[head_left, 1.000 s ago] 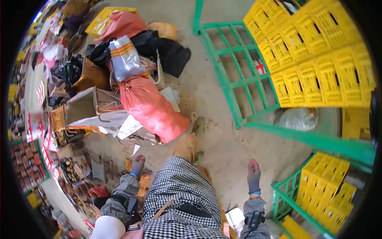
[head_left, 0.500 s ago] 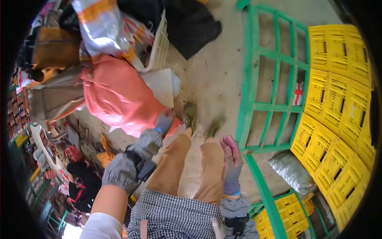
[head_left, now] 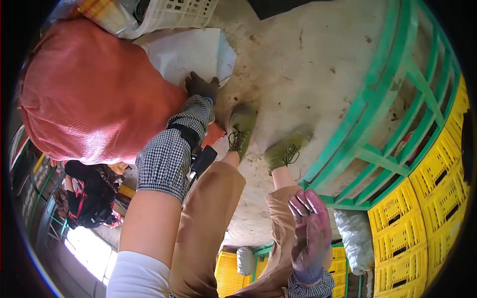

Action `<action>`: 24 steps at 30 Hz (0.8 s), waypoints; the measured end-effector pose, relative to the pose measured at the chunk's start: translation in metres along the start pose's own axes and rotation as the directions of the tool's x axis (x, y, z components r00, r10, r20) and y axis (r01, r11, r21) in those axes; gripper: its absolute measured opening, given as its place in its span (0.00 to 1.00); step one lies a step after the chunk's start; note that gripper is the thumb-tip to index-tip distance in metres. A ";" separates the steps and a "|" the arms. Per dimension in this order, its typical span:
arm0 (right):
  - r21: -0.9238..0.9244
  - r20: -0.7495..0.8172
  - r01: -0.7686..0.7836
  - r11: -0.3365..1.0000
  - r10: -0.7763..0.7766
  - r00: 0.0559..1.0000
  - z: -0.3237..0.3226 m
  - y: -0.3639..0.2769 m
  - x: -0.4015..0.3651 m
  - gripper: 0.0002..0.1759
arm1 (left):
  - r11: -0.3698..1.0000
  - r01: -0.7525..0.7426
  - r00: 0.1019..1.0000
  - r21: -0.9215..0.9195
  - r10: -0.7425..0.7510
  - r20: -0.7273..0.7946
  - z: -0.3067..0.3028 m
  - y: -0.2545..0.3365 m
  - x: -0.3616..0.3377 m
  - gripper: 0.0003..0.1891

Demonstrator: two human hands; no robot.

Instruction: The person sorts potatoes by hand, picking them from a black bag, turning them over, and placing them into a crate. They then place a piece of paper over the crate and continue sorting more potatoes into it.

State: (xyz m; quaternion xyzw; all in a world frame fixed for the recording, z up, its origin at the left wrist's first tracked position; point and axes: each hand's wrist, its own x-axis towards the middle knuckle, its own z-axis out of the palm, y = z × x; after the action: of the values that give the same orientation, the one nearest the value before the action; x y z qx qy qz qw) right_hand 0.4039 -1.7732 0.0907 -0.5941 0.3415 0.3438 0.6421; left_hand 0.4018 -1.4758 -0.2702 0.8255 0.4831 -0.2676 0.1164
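My left hand [head_left: 202, 88], in a dark grey glove, reaches down to the lower edge of a white sheet [head_left: 186, 52] on the floor. Its fingers are spread, with nothing visible between them. Beside that hand and under the forearm bulges a large red woven sack [head_left: 94, 94]. My right hand [head_left: 312, 228] hangs by my right knee in a grey glove with purple-stained fingertips. Its fingers are extended side by side, lightly bent, and hold nothing. Checked sleeve covers and dark strapped devices are on my forearms, the left device [head_left: 202, 161] plainly showing.
A white plastic basket [head_left: 174, 17] stands beyond the sack. To the right are a green metal frame [head_left: 370, 119] and stacked yellow crates [head_left: 397, 248], with a silvery bundle [head_left: 350, 238] beside them. A person in dark clothes [head_left: 92, 193] is at lower left. My green shoes [head_left: 242, 129] stand on concrete.
My left hand has left the sack's lower corner and moved out to the white sheet. The view has shifted closer to the sack, and my right hand stays low at my side.
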 end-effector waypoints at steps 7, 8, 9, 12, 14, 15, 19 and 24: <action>0.063 0.059 -0.100 0.993 0.096 0.994 0.003 -0.012 0.008 0.29 | 0.985 -0.172 0.976 -0.014 0.169 -0.136 0.004 0.000 0.013 0.43; 0.062 0.062 -0.093 0.994 0.089 0.994 0.003 -0.013 0.009 0.30 | 0.974 -0.225 0.963 -0.023 0.218 -0.160 0.005 -0.003 0.016 0.39; 0.062 0.065 -0.092 0.994 0.088 0.994 0.004 -0.015 0.011 0.30 | 0.975 -0.223 0.963 -0.023 0.216 -0.163 0.007 -0.006 0.018 0.39; 0.082 0.075 -0.121 0.989 0.115 0.991 0.006 -0.022 0.014 0.29 | 0.962 -0.176 0.983 -0.207 0.163 -0.080 -0.001 -0.009 0.014 0.29; 0.052 0.081 -0.129 0.990 0.125 0.989 0.006 -0.023 0.016 0.29 | 0.894 -0.198 0.960 -0.402 0.094 -0.263 0.000 -0.017 0.018 0.21; 0.052 0.083 -0.130 0.990 0.125 0.989 0.007 -0.024 0.017 0.29 | 0.894 -0.197 0.960 -0.402 0.092 -0.265 0.001 -0.020 0.020 0.21; 0.065 0.091 -0.169 0.983 0.163 0.982 0.009 -0.026 0.020 0.29 | 0.787 -0.063 0.998 -0.613 0.042 -0.048 -0.014 -0.018 0.007 0.16; 0.149 0.103 -0.201 0.968 0.187 0.977 0.008 -0.031 0.023 0.26 | 0.822 -0.088 0.989 -0.562 0.141 0.050 -0.022 -0.018 0.012 0.17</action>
State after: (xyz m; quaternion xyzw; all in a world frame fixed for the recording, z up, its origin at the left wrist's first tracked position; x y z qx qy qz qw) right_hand 0.4424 -1.7663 0.0878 -0.4890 0.3954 0.4026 0.6652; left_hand 0.3983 -1.4477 -0.2571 0.7701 0.4840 -0.1438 0.3898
